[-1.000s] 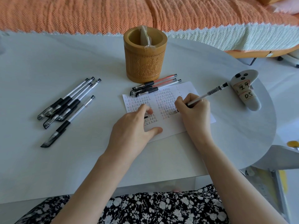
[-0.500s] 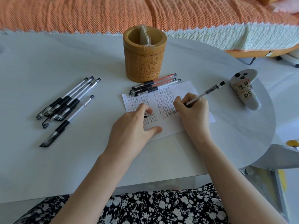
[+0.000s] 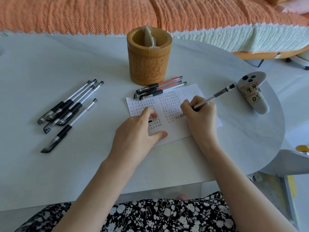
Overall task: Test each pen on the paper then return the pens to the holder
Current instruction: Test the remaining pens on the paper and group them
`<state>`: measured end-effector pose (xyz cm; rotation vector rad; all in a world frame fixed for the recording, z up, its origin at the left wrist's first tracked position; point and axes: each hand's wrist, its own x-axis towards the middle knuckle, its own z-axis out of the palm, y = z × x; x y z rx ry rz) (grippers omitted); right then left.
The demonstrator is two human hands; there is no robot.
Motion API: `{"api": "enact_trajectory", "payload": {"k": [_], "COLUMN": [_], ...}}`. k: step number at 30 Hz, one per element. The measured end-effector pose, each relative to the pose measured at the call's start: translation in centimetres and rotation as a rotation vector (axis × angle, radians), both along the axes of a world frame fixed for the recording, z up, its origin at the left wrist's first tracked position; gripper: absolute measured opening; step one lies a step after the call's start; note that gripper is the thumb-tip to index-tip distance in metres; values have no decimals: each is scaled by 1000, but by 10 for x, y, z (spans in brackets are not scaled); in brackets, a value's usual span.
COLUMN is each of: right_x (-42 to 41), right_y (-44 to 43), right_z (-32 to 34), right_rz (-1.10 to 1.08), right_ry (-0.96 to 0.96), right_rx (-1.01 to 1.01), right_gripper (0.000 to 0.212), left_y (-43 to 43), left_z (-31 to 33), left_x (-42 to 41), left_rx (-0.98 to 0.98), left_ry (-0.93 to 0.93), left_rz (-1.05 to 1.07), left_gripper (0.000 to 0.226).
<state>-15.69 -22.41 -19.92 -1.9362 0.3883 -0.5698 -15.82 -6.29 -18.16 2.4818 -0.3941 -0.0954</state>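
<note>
A carved bamboo pen holder (image 3: 148, 64) stands at the back of the white table (image 3: 50, 173). In front of it lies the paper (image 3: 175, 131), filled with rows of small marks. My right hand (image 3: 200, 118) grips a clear pen (image 3: 215, 95) with its tip down on the paper's right column. My left hand (image 3: 133, 136) rests on the paper's left half, thumb spread, and a small black pen cap (image 3: 150, 121) pokes out from under its curled fingers. Three pens (image 3: 160, 88) lie between holder and paper. Several black-grip pens (image 3: 70, 104) lie at the left.
A white controller (image 3: 252, 92) with taped labels lies at the table's right, near the rounded edge. An orange bedspread (image 3: 117, 14) runs along the far side. A clear packet (image 3: 150, 41) sticks out of the holder. One pen (image 3: 66, 129) lies apart from the left group.
The pen in my right hand has shifted slightly as it marks the paper. My left hand stays where it was.
</note>
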Motion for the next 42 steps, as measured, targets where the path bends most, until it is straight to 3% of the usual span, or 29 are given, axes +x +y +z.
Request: {"api": "enact_trajectory", "payload": {"k": [42], "right_x": [-2], "right_y": [2], "right_z": [4], "right_rz": [29], "right_ry": [5], "right_rx": [10], "right_gripper": [36], "left_y": [0], "left_z": [-1], "left_x": [0], "left_rx": [10], "left_ry": [-5], "left_rz": [-4], "left_gripper": [44]}}
